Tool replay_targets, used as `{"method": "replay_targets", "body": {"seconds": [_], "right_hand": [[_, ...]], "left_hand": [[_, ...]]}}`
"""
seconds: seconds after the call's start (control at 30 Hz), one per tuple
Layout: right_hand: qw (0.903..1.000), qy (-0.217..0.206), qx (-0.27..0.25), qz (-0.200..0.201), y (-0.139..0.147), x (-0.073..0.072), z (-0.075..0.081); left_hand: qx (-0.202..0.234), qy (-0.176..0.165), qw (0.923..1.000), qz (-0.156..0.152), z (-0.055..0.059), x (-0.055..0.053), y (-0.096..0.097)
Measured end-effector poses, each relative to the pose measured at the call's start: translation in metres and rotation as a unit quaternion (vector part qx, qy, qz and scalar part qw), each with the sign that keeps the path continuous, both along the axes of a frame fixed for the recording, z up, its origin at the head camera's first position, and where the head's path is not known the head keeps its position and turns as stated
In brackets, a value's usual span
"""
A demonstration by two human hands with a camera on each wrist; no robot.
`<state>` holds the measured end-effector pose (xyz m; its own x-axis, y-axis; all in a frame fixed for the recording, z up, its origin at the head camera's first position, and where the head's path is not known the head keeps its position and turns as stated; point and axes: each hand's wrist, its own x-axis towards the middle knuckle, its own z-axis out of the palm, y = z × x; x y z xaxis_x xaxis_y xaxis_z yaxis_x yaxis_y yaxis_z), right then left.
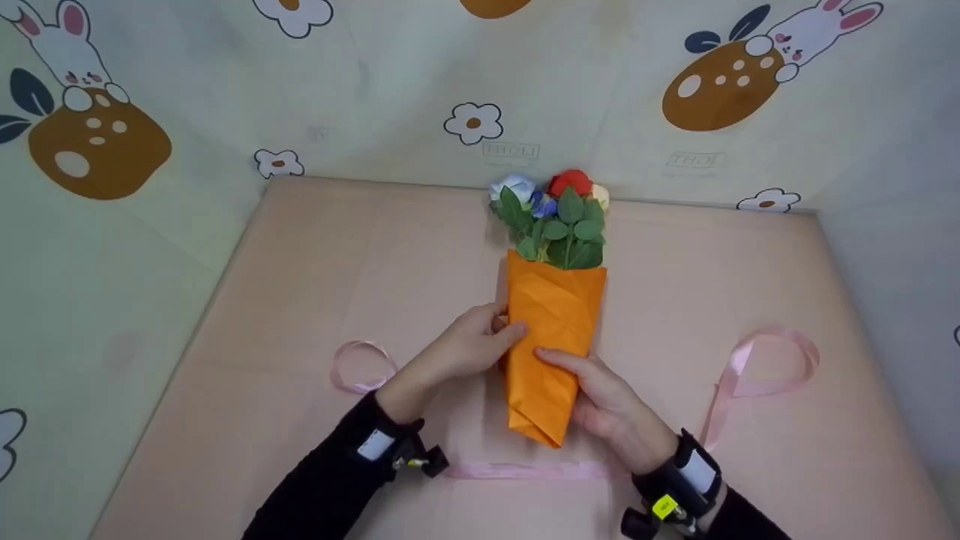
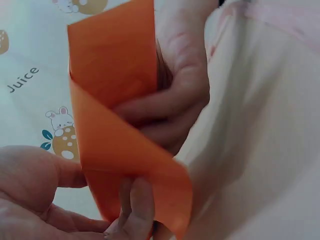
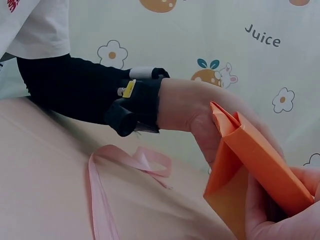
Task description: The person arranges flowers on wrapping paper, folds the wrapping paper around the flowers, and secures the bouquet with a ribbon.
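A bouquet of artificial-looking flowers, with a red bloom (image 1: 571, 182), a pale blue bloom (image 1: 514, 187) and green leaves (image 1: 568, 229), stands out of an orange paper wrap (image 1: 553, 315). My left hand (image 1: 472, 345) grips the wrap's left edge, thumb on the front and fingers behind. Lower down on the right side, my right hand (image 1: 615, 405) holds it with the thumb laid across the front. In the left wrist view the orange wrapping paper (image 2: 117, 130) shows a slanting overlapped fold. Folded layers of the orange paper (image 3: 260, 160) appear between both hands in the right wrist view.
A pink ribbon (image 1: 532, 471) runs across the table below the bouquet. It ends in a ribbon loop (image 1: 363, 366) at left and a larger ribbon loop (image 1: 776, 386) at right. Behind the peach-covered table (image 1: 360, 247) rises a cartoon-printed backdrop (image 1: 405, 75).
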<state>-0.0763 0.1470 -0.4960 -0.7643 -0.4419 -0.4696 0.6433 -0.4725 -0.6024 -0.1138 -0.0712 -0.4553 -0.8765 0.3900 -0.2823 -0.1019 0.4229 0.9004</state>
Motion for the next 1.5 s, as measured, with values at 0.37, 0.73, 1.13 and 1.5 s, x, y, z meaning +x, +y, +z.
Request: {"method": "replay_targets", "body": {"seconds": [0.37, 0.73, 1.13, 1.5], "right_hand": [[0.9865, 0.083, 0.129, 0.055, 0.006, -0.004, 0.003], [0.9814, 0.080, 0.121, 0.126, 0.024, -0.012, 0.005], [0.9627, 0.122, 0.097, 0.221, 0.038, -0.015, -0.003], [0.9645, 0.116, 0.102, 0.214, 0.038, -0.016, -0.003]], "left_hand": [[0.149, -0.163, 0.9730, 0.069, -0.011, -0.005, 0.007], [0.180, -0.187, 0.9611, 0.095, -0.016, -0.006, 0.009], [0.227, -0.201, 0.9487, 0.089, -0.031, -0.006, 0.007], [0.229, -0.213, 0.9437, 0.107, -0.037, -0.009, 0.005]]}}
